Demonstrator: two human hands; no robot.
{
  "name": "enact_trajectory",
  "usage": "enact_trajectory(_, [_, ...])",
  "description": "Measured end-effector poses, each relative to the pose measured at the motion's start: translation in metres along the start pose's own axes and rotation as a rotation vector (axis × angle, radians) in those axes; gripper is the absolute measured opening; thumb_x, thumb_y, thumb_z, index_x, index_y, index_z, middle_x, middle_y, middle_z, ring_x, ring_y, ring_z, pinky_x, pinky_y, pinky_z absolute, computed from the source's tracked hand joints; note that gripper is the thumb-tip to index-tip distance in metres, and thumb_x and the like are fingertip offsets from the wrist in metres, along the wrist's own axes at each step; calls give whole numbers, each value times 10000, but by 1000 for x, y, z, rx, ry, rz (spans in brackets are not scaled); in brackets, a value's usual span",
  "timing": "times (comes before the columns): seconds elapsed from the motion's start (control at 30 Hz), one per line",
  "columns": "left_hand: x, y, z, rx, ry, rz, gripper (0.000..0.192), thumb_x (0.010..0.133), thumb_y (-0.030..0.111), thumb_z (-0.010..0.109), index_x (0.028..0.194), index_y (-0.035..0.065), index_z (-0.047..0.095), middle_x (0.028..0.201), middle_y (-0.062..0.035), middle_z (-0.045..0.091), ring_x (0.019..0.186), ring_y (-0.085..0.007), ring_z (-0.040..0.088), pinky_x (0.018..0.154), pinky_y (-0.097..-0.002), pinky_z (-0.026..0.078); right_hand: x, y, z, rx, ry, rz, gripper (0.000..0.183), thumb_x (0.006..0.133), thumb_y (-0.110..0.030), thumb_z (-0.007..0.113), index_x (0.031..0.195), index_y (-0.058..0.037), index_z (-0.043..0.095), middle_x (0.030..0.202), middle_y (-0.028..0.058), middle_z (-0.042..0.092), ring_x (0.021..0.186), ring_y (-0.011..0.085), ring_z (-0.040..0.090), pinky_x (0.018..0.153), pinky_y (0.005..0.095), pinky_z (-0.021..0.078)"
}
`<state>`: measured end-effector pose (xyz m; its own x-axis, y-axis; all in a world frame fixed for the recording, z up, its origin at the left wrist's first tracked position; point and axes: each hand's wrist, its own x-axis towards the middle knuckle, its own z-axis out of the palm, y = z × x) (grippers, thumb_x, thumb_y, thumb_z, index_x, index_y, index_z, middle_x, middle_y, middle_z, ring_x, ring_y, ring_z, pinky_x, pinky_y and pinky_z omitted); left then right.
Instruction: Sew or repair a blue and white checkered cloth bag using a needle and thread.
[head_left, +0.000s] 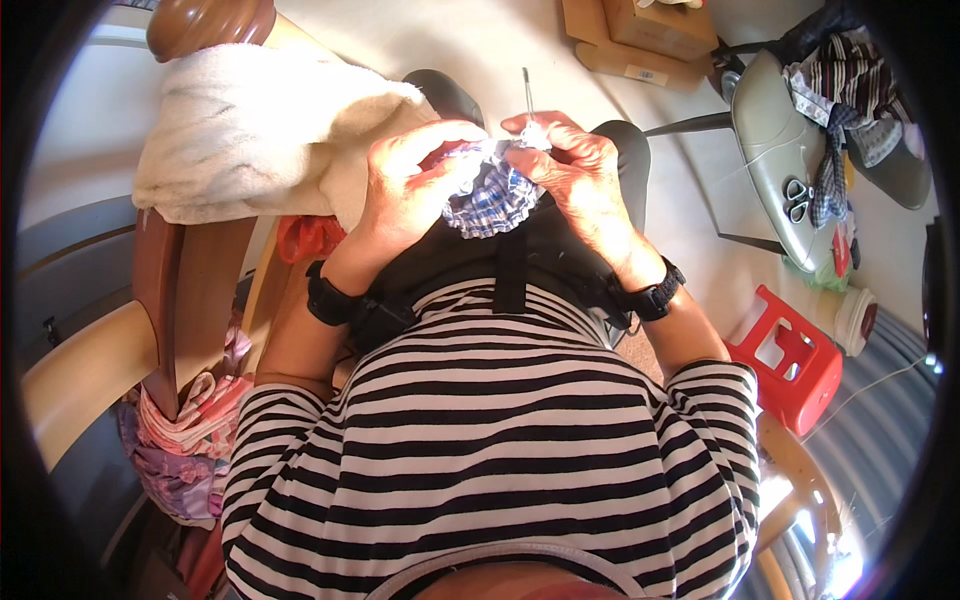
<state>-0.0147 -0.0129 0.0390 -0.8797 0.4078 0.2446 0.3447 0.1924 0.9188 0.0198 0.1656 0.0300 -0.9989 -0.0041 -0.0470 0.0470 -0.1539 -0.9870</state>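
Observation:
A gathered ring of blue-and-white checked fabric (491, 202) is held between both hands above the lap. My left hand (412, 180) grips its left side, thumb and fingers pinched on the cloth. My right hand (570, 161) pinches the upper right part, where a bunched white piece shows in the glare. A thin metal tool (528, 90), its exact kind unclear, points up from the right fingers. Bright light and the fingers hide the details of the held edge. Both wrists wear black bands.
A cream towel (255, 142) lies over wooden furniture at left. At right, scissors (797, 200) and cloths (855, 90) rest on a grey chair (772, 142), near a red plastic stool (795, 367). A cardboard box (660, 34) stands beyond; patterned cloths (187, 450) hang lower left.

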Motion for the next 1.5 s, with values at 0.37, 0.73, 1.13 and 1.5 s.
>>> enact_trajectory(0.37, [-2, 7, -5, -233, -80, -229, 334, 750, 1, 654, 1071, -50, 576, 887, -68, 630, 799, -97, 582, 669, -210, 488, 4, -17, -2, -199, -26, 59, 144, 779, -91, 637, 854, 32, 635, 657, 27, 585, 608, 60, 503, 554, 215, 415])
enact_trajectory(0.73, [11, -3, -12, -364, 174, -167, 195, 837, 58, 567, 992, -48, 618, 873, -91, 646, 808, -116, 595, 715, -226, 473, 9, -36, -18, 165, 54, 290, 142, 803, -92, 594, 777, 48, 603, 682, 41, 602, 498, 38, 471, 412, 172, 336])
enact_trajectory(1.13, [-8, -10, 10, -590, 99, -156, 361, 766, 0, 642, 1098, -70, 518, 946, -108, 636, 841, -146, 616, 760, -264, 512, 6, -39, -12, 442, 38, 278, 154, 818, -90, 615, 875, 46, 574, 743, 69, 599, 531, 75, 498, 420, 197, 391])
enact_trajectory(1.5, [-13, -16, -11, -415, 201, -113, 246, 745, -17, 652, 973, -86, 592, 847, -74, 646, 771, -102, 602, 684, -221, 478, 5, -42, -23, 281, -158, 78, 419, 746, -17, 666, 1144, 44, 551, 989, 88, 608, 730, 108, 562, 607, 215, 463])
